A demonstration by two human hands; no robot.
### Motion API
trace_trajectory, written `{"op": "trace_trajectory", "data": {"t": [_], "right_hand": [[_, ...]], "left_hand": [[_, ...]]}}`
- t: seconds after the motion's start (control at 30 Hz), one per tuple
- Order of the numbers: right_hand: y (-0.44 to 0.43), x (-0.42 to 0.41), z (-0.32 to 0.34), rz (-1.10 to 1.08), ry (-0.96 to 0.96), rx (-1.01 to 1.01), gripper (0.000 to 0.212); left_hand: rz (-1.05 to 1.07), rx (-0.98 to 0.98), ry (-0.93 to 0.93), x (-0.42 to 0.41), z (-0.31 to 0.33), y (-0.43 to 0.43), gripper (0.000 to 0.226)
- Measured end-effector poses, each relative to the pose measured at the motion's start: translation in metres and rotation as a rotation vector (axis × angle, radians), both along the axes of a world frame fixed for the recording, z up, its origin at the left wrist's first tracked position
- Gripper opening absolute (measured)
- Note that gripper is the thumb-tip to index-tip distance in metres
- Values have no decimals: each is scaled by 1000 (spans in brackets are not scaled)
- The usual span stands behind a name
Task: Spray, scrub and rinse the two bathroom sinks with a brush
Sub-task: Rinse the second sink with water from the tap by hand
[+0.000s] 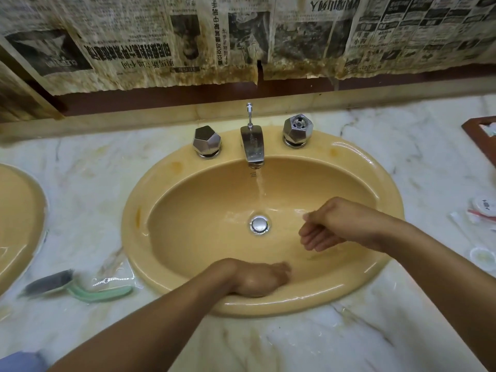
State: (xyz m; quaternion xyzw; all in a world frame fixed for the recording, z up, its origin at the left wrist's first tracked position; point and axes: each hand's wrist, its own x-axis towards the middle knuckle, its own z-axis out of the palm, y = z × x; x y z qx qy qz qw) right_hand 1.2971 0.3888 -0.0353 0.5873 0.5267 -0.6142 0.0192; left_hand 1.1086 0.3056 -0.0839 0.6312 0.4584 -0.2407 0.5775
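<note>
A yellow oval sink (166, 183) fills the middle of the view, set in a marble counter. Water runs from its chrome tap (251, 145) down toward the drain plug (259, 224). My left hand (261, 279) lies inside the basin against the near wall, fingers bent and blurred, holding nothing visible. My right hand (326, 228) hangs over the basin to the right of the drain, fingers loosely curled and empty. A brush (77, 284) with dark bristles and a pale green handle lies on the counter to the left of the sink. Part of a second yellow sink (18, 224) shows at the left edge.
Two faceted chrome knobs, the left knob (207, 142) and the right knob (298, 130), flank the tap. Clear plastic wrapping (115, 275) lies by the brush. Small toiletry packets (483, 210) sit on the counter at the right, a dark wooden tray (480, 130) behind them. Stained newspaper covers the wall.
</note>
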Motion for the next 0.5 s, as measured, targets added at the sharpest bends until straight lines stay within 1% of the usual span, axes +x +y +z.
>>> {"op": "trace_trajectory", "data": {"t": [0.07,0.1,0.13,0.2,0.27,0.3,0.37,0.43,0.47,0.5], "right_hand": [[9,9,-14,-218,88,-35,43],[13,10,-22,-325,151,-60,44],[16,7,-30,-423,231,-101,45],[24,-7,-41,-579,430,-236,47],[33,-27,-48,-680,645,-396,48],[38,-38,-50,-720,730,-453,48],[47,-62,-48,-788,843,-506,45],[51,-83,-42,-807,894,-516,42],[49,-91,-37,-755,884,-504,41],[44,-97,-31,-647,839,-482,41]], "left_hand": [[-10,-35,42,-27,9,-4,56],[-51,-28,118,-44,10,-5,56],[-116,19,224,-62,9,-5,56],[-269,196,474,-98,3,-1,60],[-377,326,635,-121,-13,6,65],[-396,358,671,-126,-22,9,67],[-394,431,703,-126,-38,13,69],[-372,509,726,-119,-49,13,69],[-344,528,734,-115,-53,12,69],[-307,515,732,-109,-54,11,70]]}}
